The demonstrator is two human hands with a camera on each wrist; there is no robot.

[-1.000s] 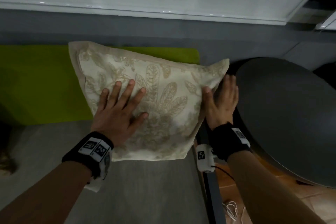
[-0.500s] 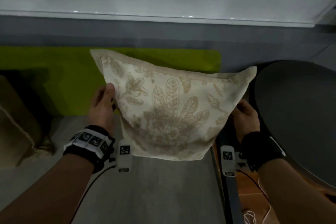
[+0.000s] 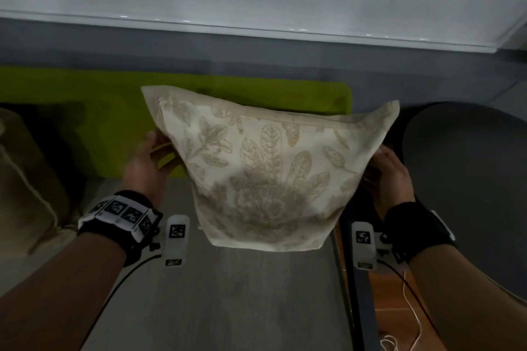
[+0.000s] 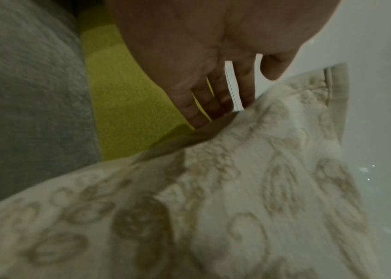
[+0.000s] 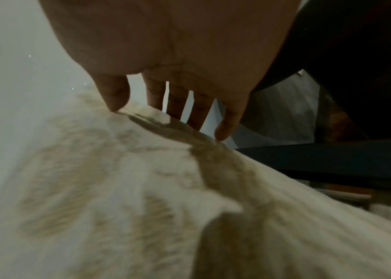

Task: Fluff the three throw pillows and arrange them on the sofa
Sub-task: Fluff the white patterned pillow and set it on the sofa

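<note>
Cream square pillow with beige leaf print (image 3: 265, 177) sits between your left hand (image 3: 148, 165) and right hand (image 3: 390, 177), each gripping a side edge, thumb in front, fingers behind, above the grey sofa seat (image 3: 228, 293)

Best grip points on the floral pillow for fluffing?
Take the pillow by its two side edges, one from each side, as the left hand and right hand do now. It's wide and soft, so the side seams give the firmest hold, probably.
</note>
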